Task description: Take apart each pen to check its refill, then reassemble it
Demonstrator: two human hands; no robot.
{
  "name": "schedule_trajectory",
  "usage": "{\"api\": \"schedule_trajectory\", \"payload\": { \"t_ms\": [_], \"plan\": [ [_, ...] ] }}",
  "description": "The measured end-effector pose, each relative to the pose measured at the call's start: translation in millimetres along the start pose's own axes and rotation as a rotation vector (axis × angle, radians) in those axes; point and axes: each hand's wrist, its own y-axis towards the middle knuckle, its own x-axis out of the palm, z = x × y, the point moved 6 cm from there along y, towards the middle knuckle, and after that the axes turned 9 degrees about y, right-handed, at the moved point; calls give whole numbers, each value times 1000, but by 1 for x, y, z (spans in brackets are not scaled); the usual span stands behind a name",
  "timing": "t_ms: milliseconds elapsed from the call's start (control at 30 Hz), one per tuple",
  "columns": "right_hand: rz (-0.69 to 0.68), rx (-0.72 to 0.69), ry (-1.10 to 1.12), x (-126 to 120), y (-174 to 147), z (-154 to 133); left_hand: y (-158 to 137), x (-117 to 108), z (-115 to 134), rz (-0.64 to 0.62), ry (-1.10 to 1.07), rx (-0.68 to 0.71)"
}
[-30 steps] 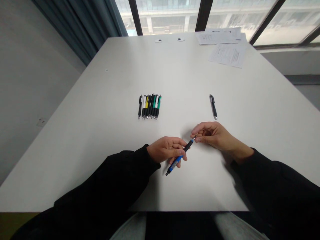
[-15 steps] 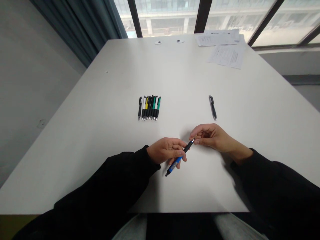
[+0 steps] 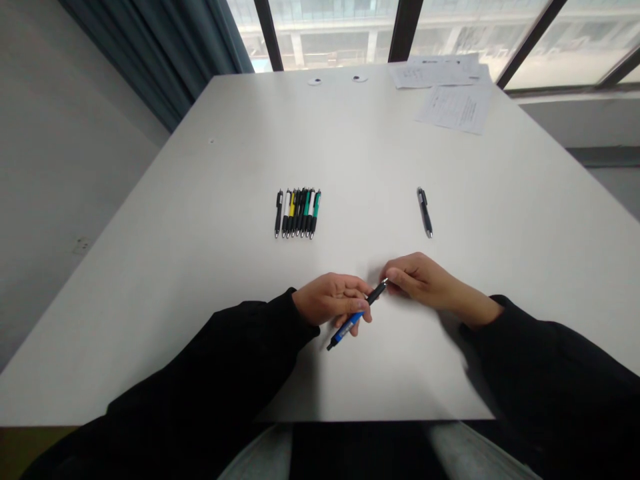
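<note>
My left hand [image 3: 336,301] is closed around a blue pen [image 3: 345,327] with a black grip and a silver tip. The pen lies slantwise, its blue end toward me and its tip up to the right. My right hand [image 3: 419,280] is closed at that tip, thumb and forefinger pressed against it; its other fingers are curled out of sight. Beyond the hands, a row of several pens [image 3: 300,213] in black, white, yellow and green lies side by side. A single black pen [image 3: 425,212] lies apart on the right.
The white table [image 3: 200,253] spreads out under both hands. Papers [image 3: 455,107] lie at its far right corner, and two white oval pieces with dark spots [image 3: 315,82] sit by the far edge. Behind are windows and a dark curtain [image 3: 160,53].
The right hand has turned and its fingers have curled in at the pen's tip. My left hand and the pen stay nearly still; the view has tilted slightly.
</note>
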Motion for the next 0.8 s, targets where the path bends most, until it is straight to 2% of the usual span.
{"api": "schedule_trajectory", "payload": {
  "t_ms": [133, 267, 433, 567, 700, 800],
  "plan": [
    [-33, 40, 252, 2, -1, 1, 1, -1, -1, 18, -7, 7],
    [-47, 74, 119, 3, -2, 3, 0, 0, 0, 10, 4, -3],
    [-78, 125, 222, 6, -4, 2, -1, 0, 2, 25, 11, -2],
    [-74, 95, 37, 6, -4, -1, 0, 1, 1, 15, 28, -7],
    [-86, 89, 133, 8, -5, -1, 0, -1, 1, 38, 16, 11],
    [-125, 109, 98, 10, -5, 2, 0, -2, -1, 37, 19, -4]
  ]
}}
